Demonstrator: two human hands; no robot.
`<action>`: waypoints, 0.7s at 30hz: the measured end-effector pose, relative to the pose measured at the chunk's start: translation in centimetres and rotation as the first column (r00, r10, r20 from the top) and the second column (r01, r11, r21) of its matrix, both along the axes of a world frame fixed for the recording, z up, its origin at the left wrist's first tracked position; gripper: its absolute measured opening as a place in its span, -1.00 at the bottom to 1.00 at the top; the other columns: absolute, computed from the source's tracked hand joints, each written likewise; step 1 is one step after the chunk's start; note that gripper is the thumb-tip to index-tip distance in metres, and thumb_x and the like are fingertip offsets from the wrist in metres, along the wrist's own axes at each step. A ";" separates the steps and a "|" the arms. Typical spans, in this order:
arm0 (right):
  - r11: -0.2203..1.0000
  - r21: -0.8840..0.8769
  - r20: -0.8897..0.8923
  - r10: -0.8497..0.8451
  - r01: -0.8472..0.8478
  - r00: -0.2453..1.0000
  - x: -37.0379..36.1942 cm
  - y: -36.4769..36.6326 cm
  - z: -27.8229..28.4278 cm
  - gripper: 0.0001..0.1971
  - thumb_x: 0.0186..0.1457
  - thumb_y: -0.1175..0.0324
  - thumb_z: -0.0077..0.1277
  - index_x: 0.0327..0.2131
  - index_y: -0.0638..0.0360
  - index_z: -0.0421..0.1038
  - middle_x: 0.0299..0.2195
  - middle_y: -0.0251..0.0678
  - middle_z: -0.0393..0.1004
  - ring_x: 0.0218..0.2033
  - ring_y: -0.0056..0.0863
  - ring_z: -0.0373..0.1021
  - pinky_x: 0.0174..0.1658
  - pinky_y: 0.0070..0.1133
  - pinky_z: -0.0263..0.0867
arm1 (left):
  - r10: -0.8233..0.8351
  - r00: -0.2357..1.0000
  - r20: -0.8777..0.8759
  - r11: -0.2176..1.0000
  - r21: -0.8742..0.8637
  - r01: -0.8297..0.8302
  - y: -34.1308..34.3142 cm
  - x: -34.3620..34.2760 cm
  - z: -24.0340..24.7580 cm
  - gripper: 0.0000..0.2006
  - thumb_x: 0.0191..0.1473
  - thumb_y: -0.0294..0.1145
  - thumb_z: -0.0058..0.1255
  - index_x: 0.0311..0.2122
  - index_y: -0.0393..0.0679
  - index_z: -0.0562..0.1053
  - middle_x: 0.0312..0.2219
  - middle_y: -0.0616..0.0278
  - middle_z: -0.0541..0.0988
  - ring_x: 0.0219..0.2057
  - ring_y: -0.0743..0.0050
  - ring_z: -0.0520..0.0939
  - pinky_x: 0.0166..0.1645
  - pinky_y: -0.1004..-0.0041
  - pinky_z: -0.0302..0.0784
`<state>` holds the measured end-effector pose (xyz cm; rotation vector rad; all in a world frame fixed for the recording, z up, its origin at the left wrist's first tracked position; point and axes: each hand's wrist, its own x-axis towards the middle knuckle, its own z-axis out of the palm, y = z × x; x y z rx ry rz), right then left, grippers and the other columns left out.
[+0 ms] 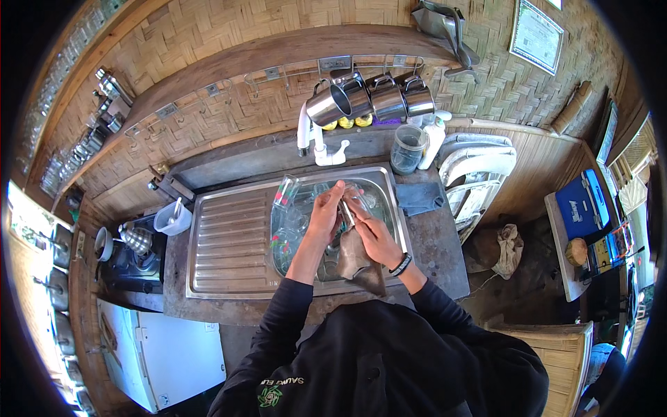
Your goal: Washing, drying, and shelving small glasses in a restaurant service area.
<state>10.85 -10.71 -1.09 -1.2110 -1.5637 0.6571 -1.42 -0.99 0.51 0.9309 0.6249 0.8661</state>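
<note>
Hands at work over the sink basin [400, 215]. Left hand [324, 217]: fingers curled, partly closed about what looks like a clear drinking glass [344, 221]. Right hand [376, 242]: half closed, fingers reaching along the far side of the same piece; exact grip hidden. A brown-grey cloth [354, 256] hangs just below the right hand toward the basin's front edge; cannot tell whether the fingers pinch it.

Progress, as judged: one glass in hand, unfinished. Others sit in the basin: a patterned glass [285, 192] leaning at the back left corner, more glassware [283, 241] along the left side. Whether these are cleaned or waiting, cannot tell. The ribbed drainboard [231, 240] lies left of the basin; the white tap [326, 154] stands behind.
</note>
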 end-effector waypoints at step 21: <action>0.987 -0.149 0.018 -0.055 0.057 0.998 0.2 -0.6 0.5 -0.59 0.17 0.56 -0.12 0.12 0.29 0.28 0.08 -0.08 0.38 0.11 -0.30 0.33 0.12 -0.53 0.24 | 0.006 0.979 -0.203 0.990 -0.134 -0.034 -0.1 -0.7 0.3 -0.51 0.18 0.11 -0.03 -0.26 -0.21 0.53 -0.41 0.38 0.57 -0.46 0.68 0.51 -0.38 0.56 0.40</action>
